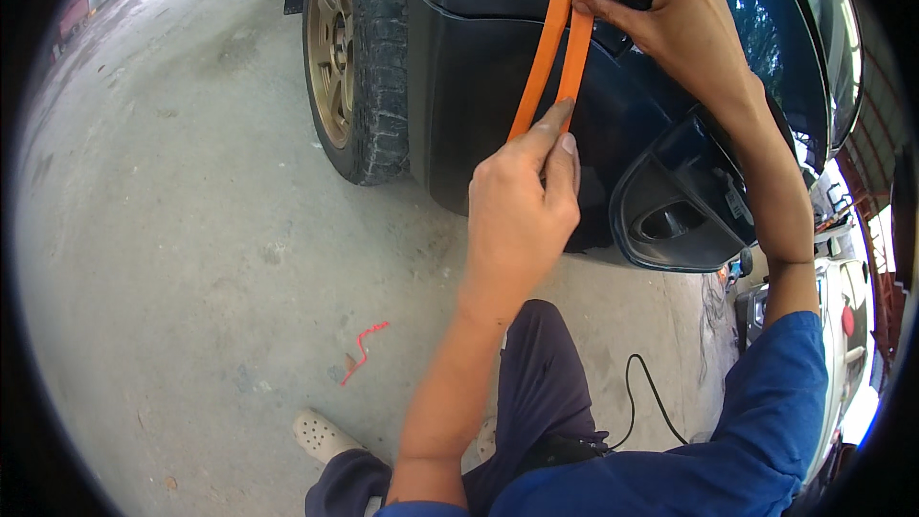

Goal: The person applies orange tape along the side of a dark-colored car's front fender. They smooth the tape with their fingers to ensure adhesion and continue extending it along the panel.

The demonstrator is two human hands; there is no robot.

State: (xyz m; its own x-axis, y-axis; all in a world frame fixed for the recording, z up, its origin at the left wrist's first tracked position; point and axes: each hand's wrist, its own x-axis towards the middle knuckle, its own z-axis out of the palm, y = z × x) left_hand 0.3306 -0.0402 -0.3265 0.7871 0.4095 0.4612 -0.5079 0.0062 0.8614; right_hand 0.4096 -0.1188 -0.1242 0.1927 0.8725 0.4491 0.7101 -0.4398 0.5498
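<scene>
My left hand [526, 196] is closed around the lower ends of two flat orange pry tools, held side by side. The left pry tool [542, 57] has an angled tip and lies over the black bumper [479, 86]. The right pry tool [575, 48] runs up to my right hand [670, 19], whose thumb and forefinger pinch together at its top end. Whether a small part is also between those fingertips cannot be made out. Behind the tools, the seam between bumper and dark blue body is partly hidden.
To the left stands a wheel [345, 57] with a bronze rim. A fog lamp recess [680, 215] sits low in the bumper. A red strip [361, 354] lies on the concrete floor [220, 230]. A black cable [651, 383] curves near my leg. Another vehicle [842, 325] is at right.
</scene>
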